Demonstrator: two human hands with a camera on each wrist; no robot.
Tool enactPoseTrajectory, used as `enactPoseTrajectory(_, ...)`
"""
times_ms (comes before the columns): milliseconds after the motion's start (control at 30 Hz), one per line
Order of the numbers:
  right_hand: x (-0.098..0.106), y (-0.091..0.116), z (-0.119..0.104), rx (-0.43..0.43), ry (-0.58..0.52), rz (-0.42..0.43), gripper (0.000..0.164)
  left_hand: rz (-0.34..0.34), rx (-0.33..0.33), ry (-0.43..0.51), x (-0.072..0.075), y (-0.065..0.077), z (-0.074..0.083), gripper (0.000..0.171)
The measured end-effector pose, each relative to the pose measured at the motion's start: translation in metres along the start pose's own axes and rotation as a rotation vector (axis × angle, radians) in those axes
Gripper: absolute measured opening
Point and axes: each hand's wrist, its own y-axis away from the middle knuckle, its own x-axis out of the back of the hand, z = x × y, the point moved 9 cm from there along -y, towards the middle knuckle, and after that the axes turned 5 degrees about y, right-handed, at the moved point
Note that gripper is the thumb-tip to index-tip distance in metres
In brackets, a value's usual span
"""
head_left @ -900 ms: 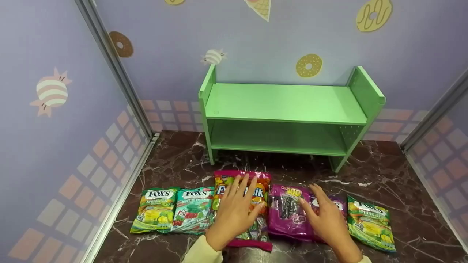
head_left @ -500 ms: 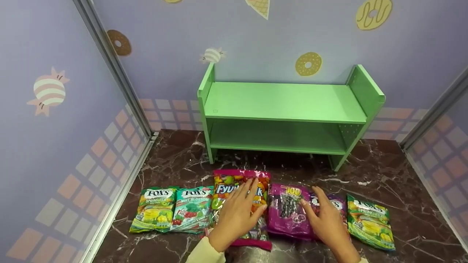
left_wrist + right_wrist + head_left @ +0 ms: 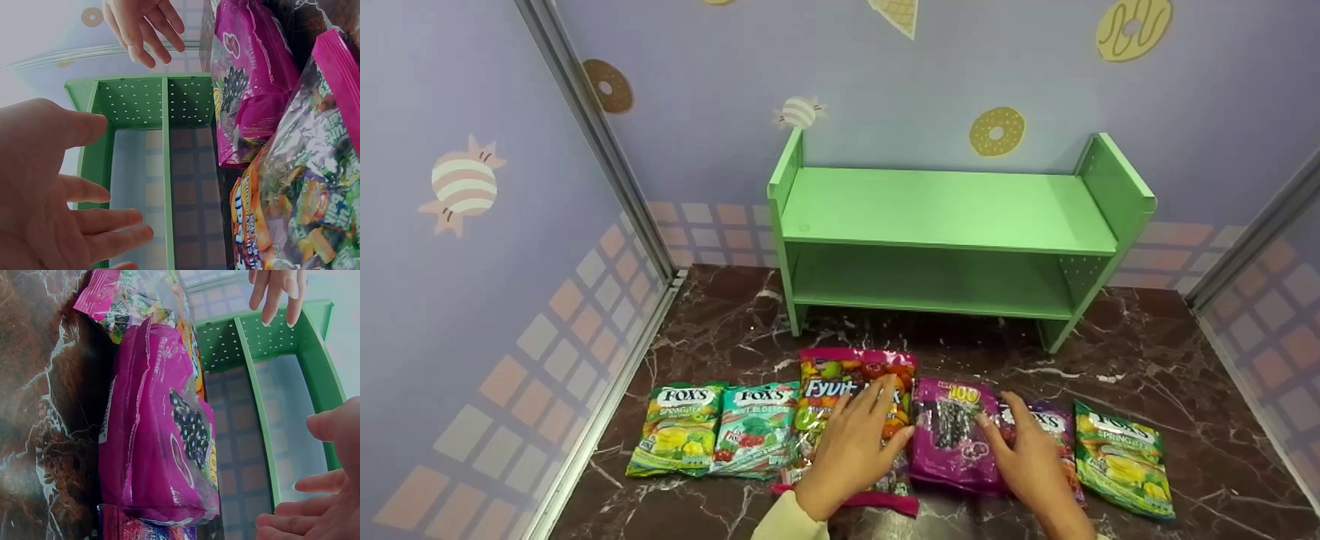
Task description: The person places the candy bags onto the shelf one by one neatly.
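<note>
My left hand (image 3: 851,446) hovers over a large red and orange candy bag (image 3: 829,367) with a clear lower part; in the left wrist view its fingers are spread, apart from the bag. Right of that bag lies a magenta candy bag (image 3: 949,457) with dark berries printed on it. My right hand (image 3: 1031,457) is held over the magenta bag's right edge and a purple Fox's bag (image 3: 1061,429), which it partly covers. Loosely extended fingers show on this hand in the right wrist view, with nothing in them.
A green two-tier shelf (image 3: 945,210) stands behind the row of bags, before the patterned wall. At left lie a yellow-green Fox's bag (image 3: 679,435) and a mint-green Fox's bag (image 3: 757,435). Another yellow-green Fox's bag (image 3: 1125,465) lies at far right. Panels rise on both sides.
My left hand has shifted slightly right and toward me, uncovering more of the large bag's print. The right hand has lowered a little in view. The bags have stayed in place.
</note>
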Motion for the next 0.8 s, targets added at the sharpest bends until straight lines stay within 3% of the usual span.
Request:
enactPoseTrajectory(333,-0.005,0.0,0.007,0.001,-0.035,0.021,0.062,-0.024,-0.004,0.03,-0.013,0.0,0.0,0.075)
enactPoseTrajectory(600,-0.01,0.002,0.015,-0.013,-0.043,0.013,0.06,-0.056,0.015,0.103,-0.024,-0.001,-0.001,0.075)
enactPoseTrajectory(800,-0.017,0.004,0.02,-0.027,-0.048,-0.008,0.059,-0.097,0.035,0.217,-0.036,-0.002,-0.003,0.072)
